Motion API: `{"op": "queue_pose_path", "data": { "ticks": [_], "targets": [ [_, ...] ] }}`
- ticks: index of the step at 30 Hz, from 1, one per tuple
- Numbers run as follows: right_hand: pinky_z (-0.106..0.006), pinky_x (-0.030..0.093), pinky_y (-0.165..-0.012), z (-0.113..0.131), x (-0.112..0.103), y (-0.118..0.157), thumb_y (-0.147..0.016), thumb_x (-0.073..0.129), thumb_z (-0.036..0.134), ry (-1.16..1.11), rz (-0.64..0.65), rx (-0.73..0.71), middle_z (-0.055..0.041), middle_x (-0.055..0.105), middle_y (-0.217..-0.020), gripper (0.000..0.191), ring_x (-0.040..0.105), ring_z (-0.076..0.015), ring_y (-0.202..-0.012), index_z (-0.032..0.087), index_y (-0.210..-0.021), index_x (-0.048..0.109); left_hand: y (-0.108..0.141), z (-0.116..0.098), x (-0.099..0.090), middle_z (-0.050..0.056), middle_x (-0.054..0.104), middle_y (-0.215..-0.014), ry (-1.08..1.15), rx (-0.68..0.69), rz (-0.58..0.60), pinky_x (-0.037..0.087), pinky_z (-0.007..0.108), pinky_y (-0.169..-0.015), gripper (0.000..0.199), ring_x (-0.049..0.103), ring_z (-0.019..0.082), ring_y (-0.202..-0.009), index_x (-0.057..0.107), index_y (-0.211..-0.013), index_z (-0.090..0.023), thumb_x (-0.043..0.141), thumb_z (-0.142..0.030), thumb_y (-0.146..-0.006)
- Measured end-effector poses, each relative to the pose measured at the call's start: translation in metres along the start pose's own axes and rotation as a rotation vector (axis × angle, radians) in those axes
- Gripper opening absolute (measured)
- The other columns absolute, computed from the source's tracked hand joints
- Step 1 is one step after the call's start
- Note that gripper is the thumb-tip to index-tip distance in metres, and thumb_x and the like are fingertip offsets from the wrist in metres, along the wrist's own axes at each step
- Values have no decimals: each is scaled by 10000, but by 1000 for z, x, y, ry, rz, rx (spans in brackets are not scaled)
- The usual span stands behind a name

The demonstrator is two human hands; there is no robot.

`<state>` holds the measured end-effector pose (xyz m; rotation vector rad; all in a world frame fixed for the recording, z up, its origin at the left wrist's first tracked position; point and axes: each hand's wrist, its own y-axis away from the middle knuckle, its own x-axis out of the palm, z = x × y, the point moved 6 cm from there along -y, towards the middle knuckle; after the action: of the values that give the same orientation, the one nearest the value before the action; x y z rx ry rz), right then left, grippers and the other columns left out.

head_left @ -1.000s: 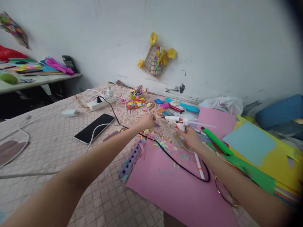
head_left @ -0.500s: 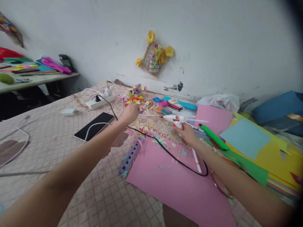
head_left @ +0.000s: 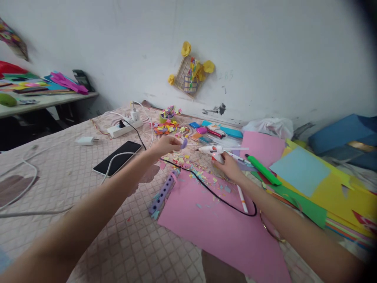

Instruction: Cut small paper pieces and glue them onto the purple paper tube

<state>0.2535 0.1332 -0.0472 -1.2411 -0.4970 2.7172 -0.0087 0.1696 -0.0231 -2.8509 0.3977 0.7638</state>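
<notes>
My left hand [head_left: 165, 145] pinches a small purple paper piece [head_left: 184, 144] between thumb and fingertips, just above the table. Wrapped in my right hand [head_left: 231, 166] is the handle of a white glue gun [head_left: 212, 149], its dark nozzle turned left toward the purple piece but apart from it. A clear glue stick [head_left: 240, 148] pokes out of the gun's back. Small paper scraps [head_left: 188, 161] lie scattered between and below my hands. Under my right forearm spreads a large pink sheet [head_left: 218, 232], crossed by a black cord [head_left: 206, 186]. A purple strip with dark dots [head_left: 162, 193] rests at its left edge.
To the left are a phone [head_left: 118, 157], a power strip [head_left: 125, 127], a charger [head_left: 86, 140] and white cables. A small bowl of paper pieces [head_left: 168, 114] stands at the back. Coloured sheets [head_left: 338, 196] and a green marker [head_left: 263, 169] lie right.
My left hand has lifted slightly from the table, and the purple piece now shows in its fingers. My right hand with the glue gun has shifted a little left and down.
</notes>
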Motion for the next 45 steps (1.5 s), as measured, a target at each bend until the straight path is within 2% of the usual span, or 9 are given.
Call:
{"op": "queue_pose_path", "data": {
  "ticks": [3, 6, 8, 10, 13, 23, 31, 38, 45],
  "targets": [
    [-337, 429, -687, 4, -19, 14, -672, 642, 391, -53, -111, 33, -93, 596, -891, 353, 549, -233, -798, 157, -909, 524, 22, -15, 10, 12, 640, -696, 82, 19, 55, 422, 191, -524, 192, 558, 91, -586, 638, -793, -137, 590, -286, -682],
    [-292, 429, -593, 23, -36, 40, -822, 462, 417, -128, -165, 66, -28, 545, -741, 233, 518, -167, -648, 187, -844, 485, 44, -30, 23, 30, 647, -744, 197, 42, 86, 426, 197, -554, 200, 573, 97, -632, 621, -823, -126, 588, -289, -713],
    [-248, 415, -512, 45, -35, 57, -844, 437, 421, -208, -59, 57, 28, 484, -604, 241, 483, -127, -529, 202, -753, 482, 59, -42, 36, 39, 646, -764, 267, 75, 133, 433, 206, -588, 186, 578, 103, -665, 613, -837, -121, 586, -272, -732],
    [-226, 382, -447, 68, -22, 71, -821, 489, 408, -440, 156, 95, 51, 448, -570, 215, 444, -105, -465, 204, -754, 483, 73, -55, 45, 47, 649, -778, 250, 136, 138, 445, 224, -632, 173, 584, 114, -699, 615, -845, -118, 570, -259, -755],
    [-209, 339, -412, 90, -14, 82, -792, 537, 377, -541, 220, 115, 59, 437, -558, 190, 415, -87, -440, 197, -745, 499, 91, -71, 54, 53, 659, -877, 168, 203, 100, 458, 241, -687, 178, 601, 135, -793, 622, -910, -146, 536, -243, -788],
    [-201, 298, -390, 78, -9, 87, -748, 528, 289, -605, 172, 189, 64, 421, -494, 143, 369, -78, -408, 189, -652, 492, 110, -89, 64, 35, 651, -974, -107, 323, 51, 455, 242, -679, 201, 589, 149, -869, 631, -962, -201, 493, -180, -817],
    [-210, 297, -422, 79, -17, 97, -788, 528, 270, -583, 15, 94, 55, 417, -552, 109, 374, -89, -460, 197, -709, 506, 121, -92, 65, 63, 628, -1049, -281, 384, -129, 430, 359, -868, 284, 557, 223, -1011, 581, -1081, -237, 495, -180, -817],
    [-216, 367, -441, 79, -13, 105, -831, 499, 307, -670, 44, 101, 46, 461, -576, 118, 447, -104, -474, 206, -771, 512, 119, -81, 81, 71, 639, -942, 362, 114, 39, 489, 255, -669, 201, 608, 154, -838, 558, -991, -162, 540, -247, -810],
    [-207, 349, -447, 85, -7, 110, -835, 513, 283, -688, 98, 86, 52, 462, -550, 129, 428, -87, -460, 195, -742, 517, 115, -70, 85, 46, 614, -836, 599, -12, 67, 469, 248, -673, 216, 579, 119, -748, 573, -894, -129, 645, -181, -697]
  ]
}}
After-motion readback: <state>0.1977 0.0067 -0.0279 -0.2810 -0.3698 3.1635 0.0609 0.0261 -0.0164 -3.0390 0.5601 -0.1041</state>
